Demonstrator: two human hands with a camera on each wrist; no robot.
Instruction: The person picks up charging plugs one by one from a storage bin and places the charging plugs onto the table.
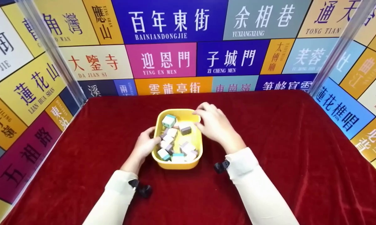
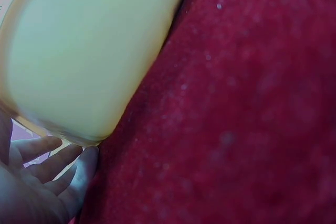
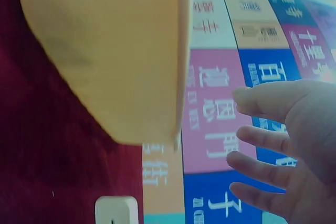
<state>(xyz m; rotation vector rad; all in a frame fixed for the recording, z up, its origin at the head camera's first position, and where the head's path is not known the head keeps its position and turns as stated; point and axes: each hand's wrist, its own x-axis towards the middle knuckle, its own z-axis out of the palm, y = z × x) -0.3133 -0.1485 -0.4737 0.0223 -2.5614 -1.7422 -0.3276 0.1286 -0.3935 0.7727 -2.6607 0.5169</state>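
Note:
A yellow plastic tub stands on the red cloth, with several small two-tone blocks in it, some white and teal, others white and grey. Gripping the tub's left side is my left hand, thumb at the rim and fingers against the outer wall. My right hand hovers over the far right corner of the tub. In the right wrist view its fingers are spread, apart from the tub wall, and hold nothing.
Red velvet cloth covers the table. Walls of coloured signs enclose the back and sides, with clear corner posts. A white rounded piece with a dark mark appears at the bottom of the right wrist view.

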